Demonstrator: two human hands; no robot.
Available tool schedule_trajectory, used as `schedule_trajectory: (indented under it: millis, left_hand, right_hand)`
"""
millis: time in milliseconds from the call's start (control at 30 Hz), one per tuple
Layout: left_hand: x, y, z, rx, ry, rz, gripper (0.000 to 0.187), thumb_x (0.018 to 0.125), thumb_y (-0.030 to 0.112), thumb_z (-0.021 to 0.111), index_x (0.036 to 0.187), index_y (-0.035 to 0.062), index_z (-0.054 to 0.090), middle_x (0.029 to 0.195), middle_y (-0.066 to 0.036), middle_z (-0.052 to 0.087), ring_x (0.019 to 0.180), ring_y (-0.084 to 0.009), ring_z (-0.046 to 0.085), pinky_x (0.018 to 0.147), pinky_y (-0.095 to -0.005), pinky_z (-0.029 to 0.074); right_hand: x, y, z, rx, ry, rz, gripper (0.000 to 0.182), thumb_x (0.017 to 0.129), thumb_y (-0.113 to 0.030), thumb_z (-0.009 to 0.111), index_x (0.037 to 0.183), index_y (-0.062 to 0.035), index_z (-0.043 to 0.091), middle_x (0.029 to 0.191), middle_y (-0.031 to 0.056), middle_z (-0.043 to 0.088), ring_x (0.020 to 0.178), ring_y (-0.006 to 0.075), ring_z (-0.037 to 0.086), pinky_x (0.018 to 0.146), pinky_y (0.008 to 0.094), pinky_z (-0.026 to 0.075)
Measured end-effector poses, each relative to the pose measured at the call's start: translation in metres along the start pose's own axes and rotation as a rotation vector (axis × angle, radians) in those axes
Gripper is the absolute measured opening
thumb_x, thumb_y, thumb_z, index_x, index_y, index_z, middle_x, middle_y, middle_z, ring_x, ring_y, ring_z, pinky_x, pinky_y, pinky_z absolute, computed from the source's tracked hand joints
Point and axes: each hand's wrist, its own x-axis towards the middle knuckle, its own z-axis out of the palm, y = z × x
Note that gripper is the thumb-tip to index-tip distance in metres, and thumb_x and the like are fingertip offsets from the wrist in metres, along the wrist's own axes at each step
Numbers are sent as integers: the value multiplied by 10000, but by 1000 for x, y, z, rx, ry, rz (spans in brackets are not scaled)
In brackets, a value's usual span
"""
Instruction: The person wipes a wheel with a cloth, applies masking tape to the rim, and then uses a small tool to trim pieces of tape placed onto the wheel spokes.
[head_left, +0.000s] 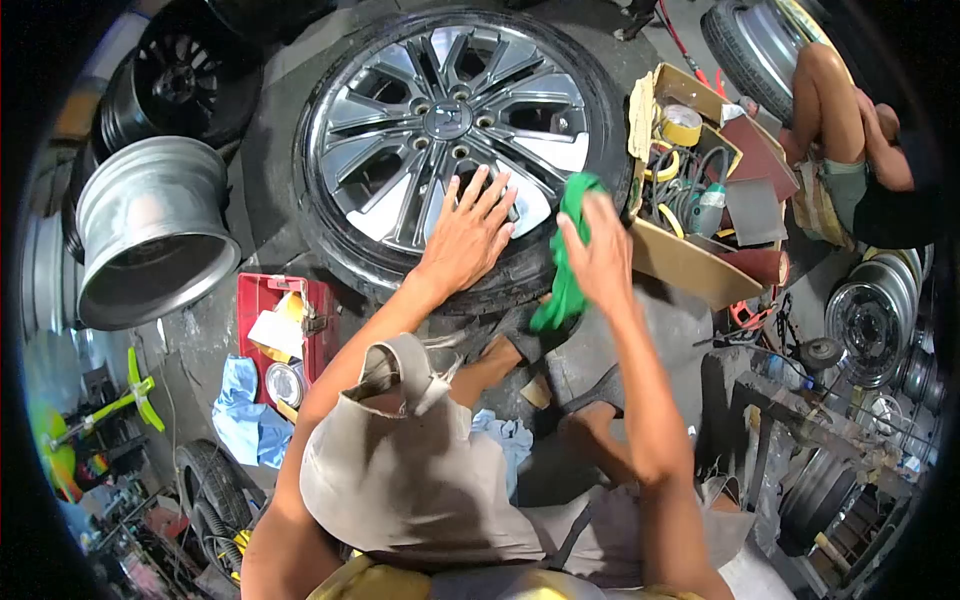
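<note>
A silver and dark alloy wheel rim with a tire mounted on it lies flat on the floor in front of me. My left hand rests on the rim's near spokes, palm down, fingers spread. My right hand grips a bright green cloth above the tire's right side. The cloth hangs down past the tire's near edge; part of it and the right fingertips are blurred. The hub cap sits at the wheel's middle, ringed by several bolt holes.
A cardboard box with tape, cables and sanding sheets stands right of the tire. A red toolbox and a bare metal rim are at left. Another person sits at the upper right. Stacked rims stand at far right.
</note>
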Motion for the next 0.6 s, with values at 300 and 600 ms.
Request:
schedule_trajectory:
  millis: [300,600]
  left_hand:
    - [4,7,2,-26,0,-20,551,1035,328,579,1492,26,519,1623,-168,399,1531,-385,308,1242,-601,230]
    - [1,14,-1,-60,-41,-39,616,1060,369,546,1537,-6,443,1677,-158,321,1551,-392,269,1260,-577,189]
  right_hand:
    - [59,10,58,-279,-68,-127,482,898,-41,561,1379,-62,584,1454,150,599,933,442,721,859,527,581]
    - [85,0,72,-370,-94,-253,435,897,-64,573,1329,-55,628,1344,104,655,935,381,733,816,506,582]
